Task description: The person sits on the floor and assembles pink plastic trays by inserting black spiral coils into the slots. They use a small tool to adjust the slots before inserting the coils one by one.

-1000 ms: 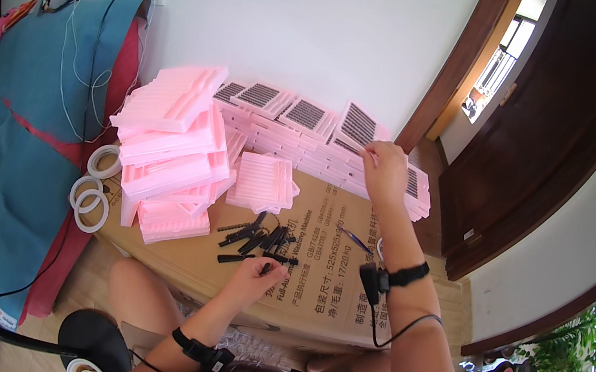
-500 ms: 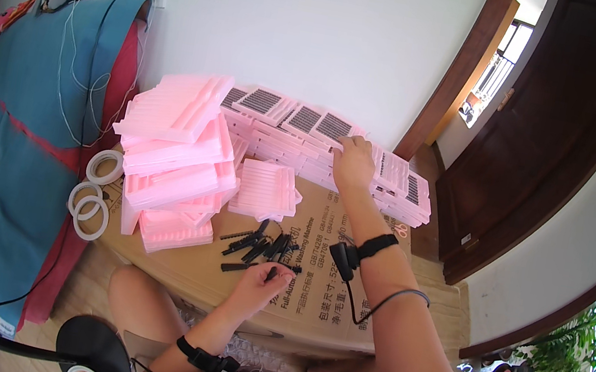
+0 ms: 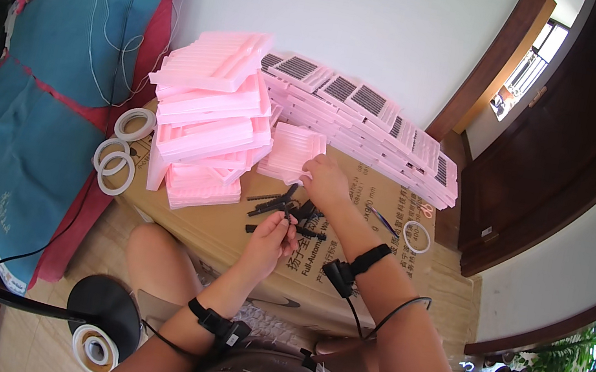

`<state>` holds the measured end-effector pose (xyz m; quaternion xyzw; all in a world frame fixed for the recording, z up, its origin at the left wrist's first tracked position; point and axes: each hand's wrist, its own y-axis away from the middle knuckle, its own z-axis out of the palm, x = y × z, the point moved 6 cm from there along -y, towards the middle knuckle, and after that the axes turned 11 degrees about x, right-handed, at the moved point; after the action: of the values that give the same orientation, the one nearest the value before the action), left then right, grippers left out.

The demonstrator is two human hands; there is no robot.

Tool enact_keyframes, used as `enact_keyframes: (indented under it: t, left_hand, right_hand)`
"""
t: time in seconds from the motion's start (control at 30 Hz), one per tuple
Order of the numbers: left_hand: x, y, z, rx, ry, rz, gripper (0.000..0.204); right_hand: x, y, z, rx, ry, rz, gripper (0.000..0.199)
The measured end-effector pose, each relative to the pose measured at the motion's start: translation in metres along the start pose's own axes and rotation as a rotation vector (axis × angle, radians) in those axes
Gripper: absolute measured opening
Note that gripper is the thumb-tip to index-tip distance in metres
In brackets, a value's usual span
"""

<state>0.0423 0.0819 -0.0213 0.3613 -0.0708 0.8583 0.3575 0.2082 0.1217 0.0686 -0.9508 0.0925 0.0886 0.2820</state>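
Note:
My left hand is closed in a pinch around a short black strip, low over the front of the cardboard box. Beside it lies a loose pile of similar black strips. My right hand reaches in from the right, its fingers curled at the near right corner of a pink grooved tray; the grip is partly hidden. To the left rises a leaning stack of pink trays. Behind, along the wall, more pink trays hold rows of short black lashes.
The printed cardboard box serves as the work surface. White tape rings lie at its left edge, another ring and a pen at the right. A teal-covered piece stands left, with a black round base on the floor.
My right hand has come back from the filled trays by the wall to the near pink tray. My left hand stays low with its black strip. The view has shifted.

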Motion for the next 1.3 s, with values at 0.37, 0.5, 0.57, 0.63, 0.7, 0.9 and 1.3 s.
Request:
enact_keyframes:
  t: [0.37, 0.5, 0.57, 0.63, 0.7, 0.9, 1.3]
  left_hand:
    - [0.003, -0.001, 0.001, 0.027, -0.107, 0.018, 0.017]
    - [0.01, 0.006, 0.005, 0.094, -0.236, 0.189, 0.017]
    - [0.024, 0.006, 0.01, 0.155, -0.458, 0.399, 0.021]
    - [0.043, 0.003, 0.016, 0.222, -0.76, 0.598, 0.024]
    - [0.062, 0.004, 0.022, 0.25, -1.168, 0.797, 0.042]
    - [0.074, 0.02, 0.026, 0.16, -1.578, 1.11, 0.064]
    - [0.059, 0.029, 0.025, 0.127, -1.739, 1.105, 0.053]
  right_hand:
    - [-0.008, 0.057, -0.083, -0.216, -0.218, 0.089, 0.022]
    - [0.018, 0.102, -0.104, -0.21, -0.239, 0.186, 0.022]
    - [0.045, 0.127, -0.112, -0.159, -0.268, 0.356, 0.021]
    - [0.071, 0.152, -0.12, -0.079, -0.28, 0.482, 0.02]
    - [0.094, 0.178, -0.129, 0.023, -0.252, 0.593, 0.02]
    - [0.131, 0.247, -0.153, 0.211, 0.014, 0.809, 0.022]
    - [0.111, 0.274, -0.15, 0.326, 0.1, 0.694, 0.024]
